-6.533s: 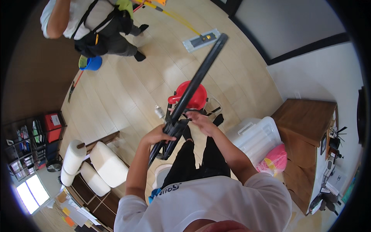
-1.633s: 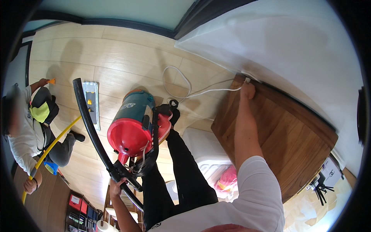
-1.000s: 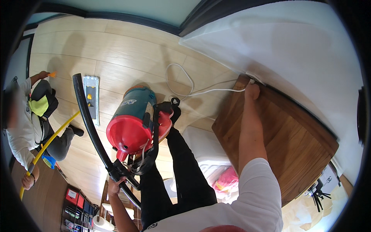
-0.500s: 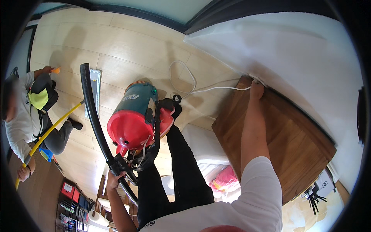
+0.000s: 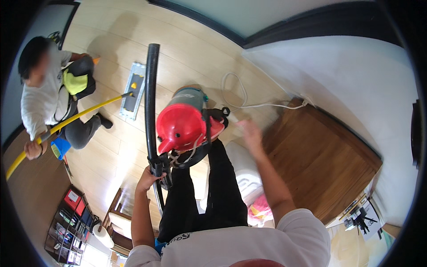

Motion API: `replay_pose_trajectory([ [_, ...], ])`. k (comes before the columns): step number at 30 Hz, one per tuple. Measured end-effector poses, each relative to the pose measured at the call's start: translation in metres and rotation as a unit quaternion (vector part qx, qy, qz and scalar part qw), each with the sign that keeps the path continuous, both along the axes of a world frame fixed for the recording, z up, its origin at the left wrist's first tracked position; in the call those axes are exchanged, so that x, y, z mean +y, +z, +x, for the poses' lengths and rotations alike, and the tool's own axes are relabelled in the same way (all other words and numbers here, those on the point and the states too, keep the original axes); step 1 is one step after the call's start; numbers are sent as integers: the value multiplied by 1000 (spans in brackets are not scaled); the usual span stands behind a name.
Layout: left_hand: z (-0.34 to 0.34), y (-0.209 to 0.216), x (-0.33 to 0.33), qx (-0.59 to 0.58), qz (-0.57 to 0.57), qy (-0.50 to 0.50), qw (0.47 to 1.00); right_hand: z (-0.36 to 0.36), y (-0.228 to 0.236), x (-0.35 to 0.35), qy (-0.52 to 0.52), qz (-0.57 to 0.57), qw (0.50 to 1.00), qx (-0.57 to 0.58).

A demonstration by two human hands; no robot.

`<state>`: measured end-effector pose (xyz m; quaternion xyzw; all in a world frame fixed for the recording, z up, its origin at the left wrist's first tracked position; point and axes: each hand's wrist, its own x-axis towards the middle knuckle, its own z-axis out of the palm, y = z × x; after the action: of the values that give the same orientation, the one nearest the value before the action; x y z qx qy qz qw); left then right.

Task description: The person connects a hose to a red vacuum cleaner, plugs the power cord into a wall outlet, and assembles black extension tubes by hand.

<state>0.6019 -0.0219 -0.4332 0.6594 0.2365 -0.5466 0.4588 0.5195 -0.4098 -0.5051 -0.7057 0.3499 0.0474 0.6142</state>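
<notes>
My left hand point(image 5: 150, 179) is closed around the fitting of a black vacuum tube point(image 5: 151, 102), which points up and away from me. Just right of the tube, by my feet, is a canister vacuum cleaner point(image 5: 180, 127) with a red front, a teal body and a black strap. My right hand point(image 5: 251, 137), blurred by motion, hangs between the vacuum cleaner and a wooden tabletop point(image 5: 324, 155); no held thing shows in it. A white power cord point(image 5: 260, 106) loops over the floor to a white plug-like end point(image 5: 305, 103) by the wall at the tabletop's far corner.
At left a co-worker point(image 5: 44, 98) crouches, gripping the yellow pole point(image 5: 84, 110) of a flat mop point(image 5: 132, 91) lying on the pale floor. Below the tabletop stands a white bin point(image 5: 242, 167) beside a pink bag point(image 5: 261, 208). A shelf point(image 5: 69, 227) stands lower left.
My right hand has left the cord end by the wall and swung back left toward the vacuum cleaner. The left hand still holds the tube, now more upright. The view has shifted.
</notes>
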Motion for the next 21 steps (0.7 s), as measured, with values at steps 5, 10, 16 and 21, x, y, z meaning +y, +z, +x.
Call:
replay_pose_trajectory([
  [5,-4,48,26,-19,-69,-7,997,58,111,162,122,212,958,-150],
  [10,-5,88,59,-73,-88,-70,991,115,145,246,62,372,915,-143],
  [16,-14,106,128,-87,-162,-69,981,139,202,295,180,445,877,0],
  [21,-27,117,167,-135,-201,-60,968,120,228,331,219,462,859,-19],
])
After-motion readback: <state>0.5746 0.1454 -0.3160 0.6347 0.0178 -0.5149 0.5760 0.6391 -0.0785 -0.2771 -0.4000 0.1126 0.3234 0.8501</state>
